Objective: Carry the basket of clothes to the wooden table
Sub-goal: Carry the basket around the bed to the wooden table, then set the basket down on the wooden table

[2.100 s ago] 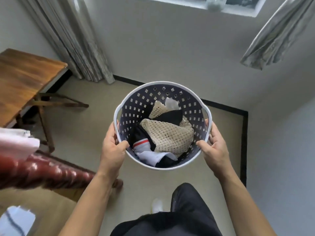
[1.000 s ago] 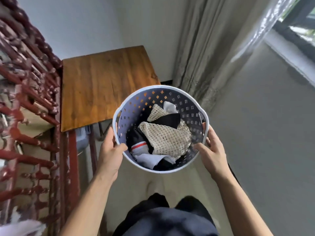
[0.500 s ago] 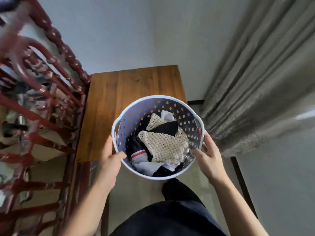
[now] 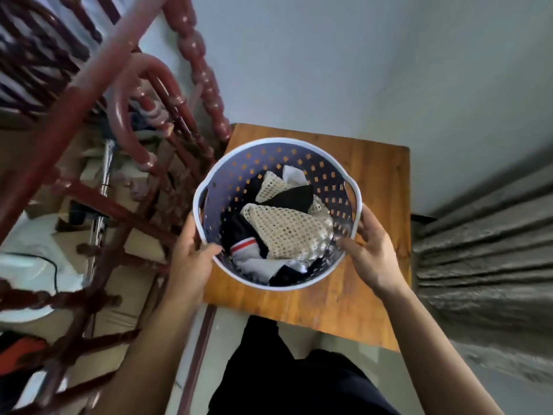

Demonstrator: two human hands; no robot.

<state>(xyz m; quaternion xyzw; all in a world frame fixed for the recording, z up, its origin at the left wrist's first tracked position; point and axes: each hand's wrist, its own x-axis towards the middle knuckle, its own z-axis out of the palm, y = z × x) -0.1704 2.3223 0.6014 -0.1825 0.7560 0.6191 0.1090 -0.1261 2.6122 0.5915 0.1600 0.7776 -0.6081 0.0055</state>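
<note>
A round white-rimmed basket [image 4: 239,163] with a perforated purple wall sits in the centre of the view, over the wooden table [image 4: 377,181]. Inside it lie clothes [image 4: 284,232]: a cream mesh piece, black garments and a grey one with a red stripe. My left hand [image 4: 191,259] grips the rim at the basket's near left, thumb inside. My right hand [image 4: 371,250] grips the rim at the near right. Whether the basket's bottom touches the tabletop is hidden.
A dark red turned-wood railing [image 4: 131,94] crowds the left side, right against the table's left edge. Grey curtains [image 4: 484,259] hang at the right. A pale wall [image 4: 329,55] stands behind the table. My dark trousers [image 4: 287,378] fill the bottom centre.
I have turned left and walked up to the table. The basket, earlier in front of the table's near edge, is now over the tabletop. Both hands keep their grip on the rim.
</note>
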